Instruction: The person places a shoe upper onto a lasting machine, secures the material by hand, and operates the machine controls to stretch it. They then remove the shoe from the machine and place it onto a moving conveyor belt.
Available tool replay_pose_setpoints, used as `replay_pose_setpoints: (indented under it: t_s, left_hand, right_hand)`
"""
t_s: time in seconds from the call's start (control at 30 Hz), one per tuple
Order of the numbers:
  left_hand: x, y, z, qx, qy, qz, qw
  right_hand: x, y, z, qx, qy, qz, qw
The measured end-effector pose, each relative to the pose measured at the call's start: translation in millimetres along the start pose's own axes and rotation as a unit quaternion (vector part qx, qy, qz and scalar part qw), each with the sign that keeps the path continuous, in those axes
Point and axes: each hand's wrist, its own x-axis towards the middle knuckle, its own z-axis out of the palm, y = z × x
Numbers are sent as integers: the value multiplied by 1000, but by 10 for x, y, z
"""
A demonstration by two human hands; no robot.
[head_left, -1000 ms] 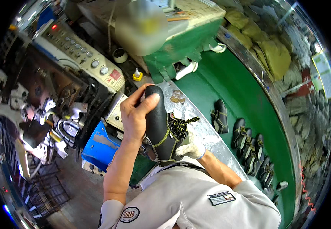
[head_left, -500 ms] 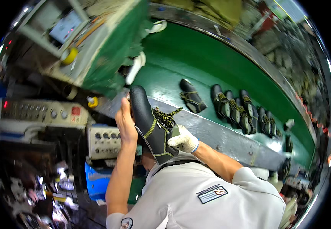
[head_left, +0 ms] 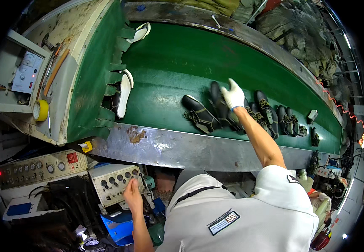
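My right hand (head_left: 233, 95), in a white knit glove, is over the green conveyor belt (head_left: 169, 54) with thumb and fingers apart, holding nothing. Just left of it, very close, lies a black lace-up shoe (head_left: 219, 101); whether they touch is unclear. Farther left another black shoe (head_left: 199, 113) with yellow stitching lies tilted on the belt. To the right several black shoes (head_left: 264, 107) with black-and-yellow laces form a row, partly hidden by my hand and forearm. My bare left hand (head_left: 134, 196) is low, open and without any object, in front of a control box (head_left: 116, 182) with knobs.
A grey metal edge (head_left: 173, 147) borders the belt. At left, a machine housing has a torn green flap curtain (head_left: 93, 80), with a white-soled shoe (head_left: 124, 94) at its opening. Yellow tape (head_left: 41, 110) sits on the housing. A long control panel (head_left: 39, 168) stands lower left.
The black shoe held in both hands has been let go. My right hand has reached forward over the belt; my left has dropped. The view has turned, and a shoe now lies beside my glove.
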Motion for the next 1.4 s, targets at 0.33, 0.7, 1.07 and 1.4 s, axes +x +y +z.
replay_pose_setpoints:
  t_s: [0.33,0.7,1.07,1.4]
  left_hand:
    - [-578,-89,124,8,102,-152,983]
    - [-911,-22,198,23,132,-175,975]
    - [-523,309,-1039,-201,260,-10,944]
    - [-1466,-406,-2175,-443,370,-52,815]
  right_hand:
    - [-247,-2228,2837,74,-407,56,909]
    - [-473,-3458,3687,179,-280,258,907]
    - [-2602,-3188,1371,619,-689,325,194]
    - [-4688,-3835,617,392,-808,148,415]
